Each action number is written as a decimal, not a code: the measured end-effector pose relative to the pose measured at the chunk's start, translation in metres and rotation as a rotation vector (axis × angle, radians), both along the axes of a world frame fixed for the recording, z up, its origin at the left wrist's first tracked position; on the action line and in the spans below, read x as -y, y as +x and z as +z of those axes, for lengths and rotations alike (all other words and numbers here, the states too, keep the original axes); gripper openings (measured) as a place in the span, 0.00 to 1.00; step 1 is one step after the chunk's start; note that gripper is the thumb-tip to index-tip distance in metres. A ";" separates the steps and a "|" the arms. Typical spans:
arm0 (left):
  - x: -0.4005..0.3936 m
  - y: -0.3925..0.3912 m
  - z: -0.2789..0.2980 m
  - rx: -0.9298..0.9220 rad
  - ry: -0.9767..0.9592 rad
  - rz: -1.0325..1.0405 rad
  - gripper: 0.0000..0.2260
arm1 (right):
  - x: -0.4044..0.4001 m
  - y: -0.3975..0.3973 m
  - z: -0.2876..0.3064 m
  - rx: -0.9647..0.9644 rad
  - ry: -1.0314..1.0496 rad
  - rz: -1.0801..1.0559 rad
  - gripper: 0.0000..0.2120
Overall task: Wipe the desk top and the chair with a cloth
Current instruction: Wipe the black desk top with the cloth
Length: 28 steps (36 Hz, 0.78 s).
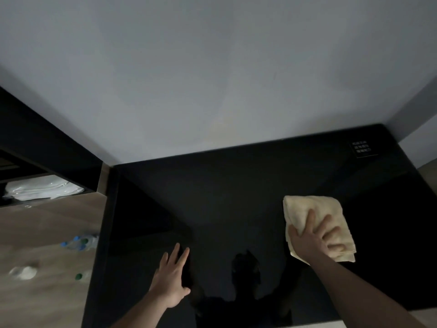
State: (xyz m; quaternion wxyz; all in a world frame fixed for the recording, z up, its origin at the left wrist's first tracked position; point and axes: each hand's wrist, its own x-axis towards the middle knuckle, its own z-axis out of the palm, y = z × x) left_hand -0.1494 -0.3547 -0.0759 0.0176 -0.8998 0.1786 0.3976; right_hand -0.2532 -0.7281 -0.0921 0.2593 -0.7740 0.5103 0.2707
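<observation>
A glossy black desk top [236, 200] fills the lower middle of the view and reflects my arms. A folded cream cloth [305, 207] lies flat on its right part. My right hand [316, 237] presses down on the near half of the cloth with the fingers spread over it. My left hand [172, 278] rests flat on the desk near its front left, fingers apart, holding nothing. No chair is in view.
A grey wall [212, 79] rises behind the desk. A small black card with white text [361, 147] sits at the back right corner. On the wooden floor [47, 292] at left lie plastic bottles [80, 241]. A dark shelf holds white folded linen [42, 187].
</observation>
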 end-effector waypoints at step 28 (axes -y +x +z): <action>-0.240 0.090 -0.009 0.061 -0.089 0.055 0.48 | -0.308 0.054 0.004 0.060 0.073 0.208 0.42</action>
